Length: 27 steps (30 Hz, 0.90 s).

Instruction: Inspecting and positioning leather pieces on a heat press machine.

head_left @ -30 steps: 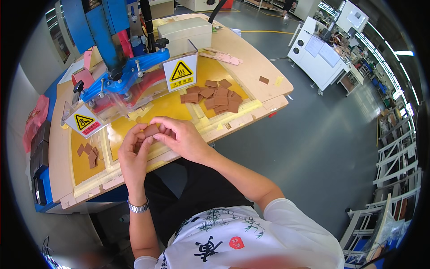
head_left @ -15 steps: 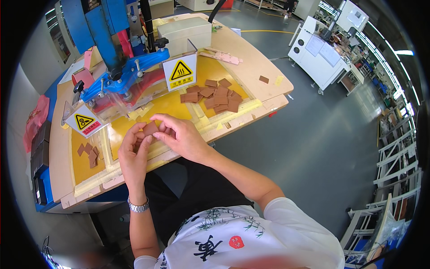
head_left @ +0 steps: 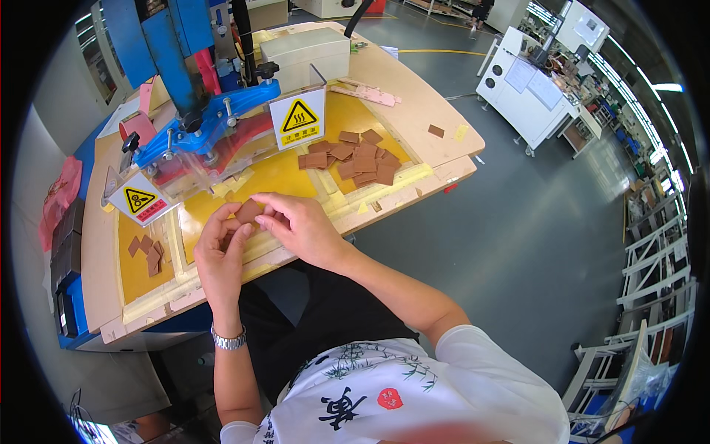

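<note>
Between my two hands is a small brown rectangular piece [head_left: 249, 212], held above the front part of the yellow work surface [head_left: 285, 176]. My left hand [head_left: 220, 243] grips its left side between thumb and fingers. On the other side, my right hand [head_left: 299, 228] pinches it with thumb and fingertips. To the right of my hands lies a heap of similar brown pieces [head_left: 364, 158]. A smaller group of brown pieces [head_left: 153, 255] is spread out at the left.
A blue press [head_left: 194, 120] stands just beyond my hands, with clear guards and a warning-sign plate [head_left: 299, 120]. Behind it sits a pale box [head_left: 305, 55]. One loose brown piece [head_left: 435, 131] lies near the wooden table's right corner. A white machine [head_left: 526, 89] stands farther right.
My right fingers have shifted very slightly on the brown piece, which is tilted a little differently. Both hands remain in almost the same place.
</note>
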Tool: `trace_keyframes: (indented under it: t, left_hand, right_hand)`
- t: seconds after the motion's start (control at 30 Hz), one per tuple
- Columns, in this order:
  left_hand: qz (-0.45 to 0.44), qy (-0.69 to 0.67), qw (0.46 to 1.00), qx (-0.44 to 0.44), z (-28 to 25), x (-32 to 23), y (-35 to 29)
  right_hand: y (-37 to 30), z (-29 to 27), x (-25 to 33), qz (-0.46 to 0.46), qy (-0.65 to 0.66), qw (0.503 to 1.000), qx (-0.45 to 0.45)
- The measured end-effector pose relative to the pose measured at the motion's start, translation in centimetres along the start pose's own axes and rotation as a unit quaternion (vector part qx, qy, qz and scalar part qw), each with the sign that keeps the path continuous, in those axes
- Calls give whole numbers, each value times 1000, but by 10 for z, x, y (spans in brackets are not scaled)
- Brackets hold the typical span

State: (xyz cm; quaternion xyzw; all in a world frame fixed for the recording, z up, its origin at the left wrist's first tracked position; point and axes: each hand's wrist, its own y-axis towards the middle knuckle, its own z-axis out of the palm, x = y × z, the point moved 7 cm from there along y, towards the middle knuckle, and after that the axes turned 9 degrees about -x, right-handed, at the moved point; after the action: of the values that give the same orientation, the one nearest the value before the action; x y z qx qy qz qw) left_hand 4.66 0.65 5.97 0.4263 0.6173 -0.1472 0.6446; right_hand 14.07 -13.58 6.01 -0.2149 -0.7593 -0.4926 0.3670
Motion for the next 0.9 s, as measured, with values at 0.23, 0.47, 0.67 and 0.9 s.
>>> trace_keyframes:
  t: [0.23,0.47,0.67,0.9]
  left_hand:
    - [-3,2,1000,1,0,0,0]
    - [-18,-17,1000,6,0,1,0]
    - [-15,-23,1000,15,0,2,-1]
    - [-17,-31,999,14,-1,1,-1]
  right_hand:
    - [0,-1,2,-9,-6,1000,-5]
    - [1,-1,2,13,1,1000,5]
    - [1,-1,2,18,16,1000,18]
    - [1,-1,4,14,4,1000,16]
